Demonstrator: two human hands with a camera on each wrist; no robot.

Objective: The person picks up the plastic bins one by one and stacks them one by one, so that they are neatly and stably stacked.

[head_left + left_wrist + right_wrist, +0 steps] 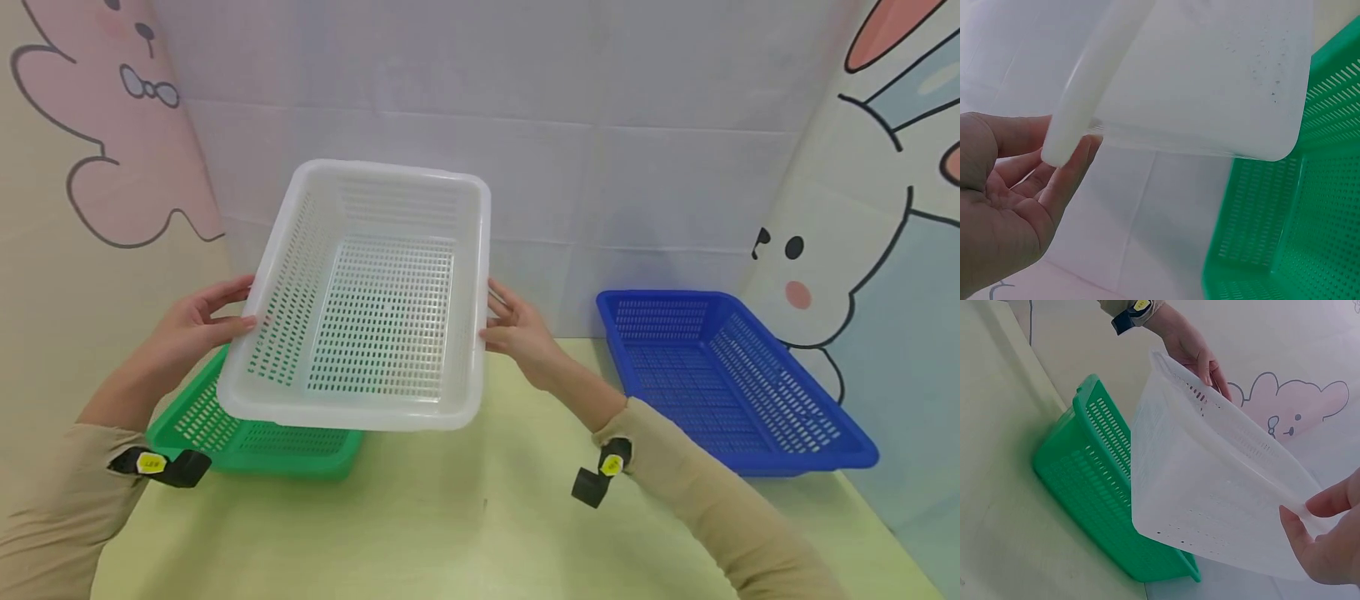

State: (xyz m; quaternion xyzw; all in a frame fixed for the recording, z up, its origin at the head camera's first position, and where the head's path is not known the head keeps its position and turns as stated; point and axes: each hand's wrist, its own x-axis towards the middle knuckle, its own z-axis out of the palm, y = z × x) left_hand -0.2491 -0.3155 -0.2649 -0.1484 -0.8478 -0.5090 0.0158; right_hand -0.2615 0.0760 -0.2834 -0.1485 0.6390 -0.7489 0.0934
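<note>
Tilting toward the camera, the white basket [371, 304] hangs in the air above the green basket [255, 433], far edge raised so its open side shows; the left hand [191, 329] and right hand [517, 333] clamp its opposite rims, fingers only lightly bent, which keeps it level side to side. The right wrist view alone shows its underside clear of the green basket, thumb over rim. A blue basket [731, 379] sits well right on the table [465, 525].

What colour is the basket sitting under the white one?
Green, with slotted holes all over. The right wrist view shows it best.
</note>
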